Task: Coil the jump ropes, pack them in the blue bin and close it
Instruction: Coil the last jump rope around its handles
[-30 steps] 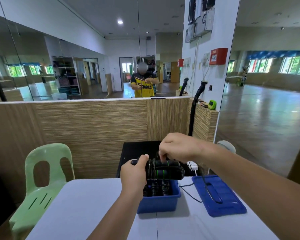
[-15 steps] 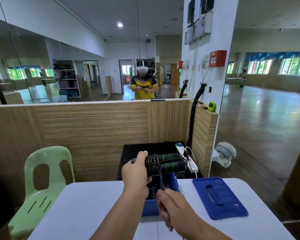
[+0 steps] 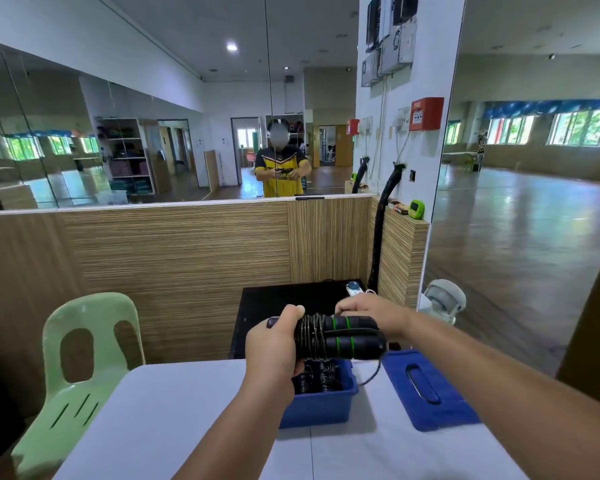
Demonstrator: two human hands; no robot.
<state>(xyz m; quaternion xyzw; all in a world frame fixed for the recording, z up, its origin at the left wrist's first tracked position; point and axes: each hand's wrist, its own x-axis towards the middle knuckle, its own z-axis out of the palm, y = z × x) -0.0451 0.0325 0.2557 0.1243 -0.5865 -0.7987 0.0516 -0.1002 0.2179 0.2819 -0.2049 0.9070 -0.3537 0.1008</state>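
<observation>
Right now, a big mirror (image 3: 153, 116) fills the wall up high, and a person in a yellow and black shirt shows in it. Under the mirror runs a brown striped wooden wall (image 3: 174, 265). A white worktop (image 3: 174, 420) sits down low in front. A light green plastic chair (image 3: 80, 368) stands at the left side of the worktop.

On the worktop sits the blue bin (image 3: 317, 407). It is open at the top. More black coiled ropes (image 3: 321, 377) lie inside it. The blue lid (image 3: 430, 389) lies flat on the worktop just beside the bin, on the right. It has a long slot handle in the middle.

Both hands are up above the bin. The left hand (image 3: 274, 344) is closed tight around the left end of the jump rope (image 3: 340, 337). The right hand (image 3: 371, 311) reaches over the back of the rope bundle with bent fingers on the top handle. The jump rope has two fat black handles with green rings, lying side by side. Thin black cord is wound many times around them near the left hand. One loose bit of cord (image 3: 373, 374) hangs down on the right, between the bin and the lid.
</observation>
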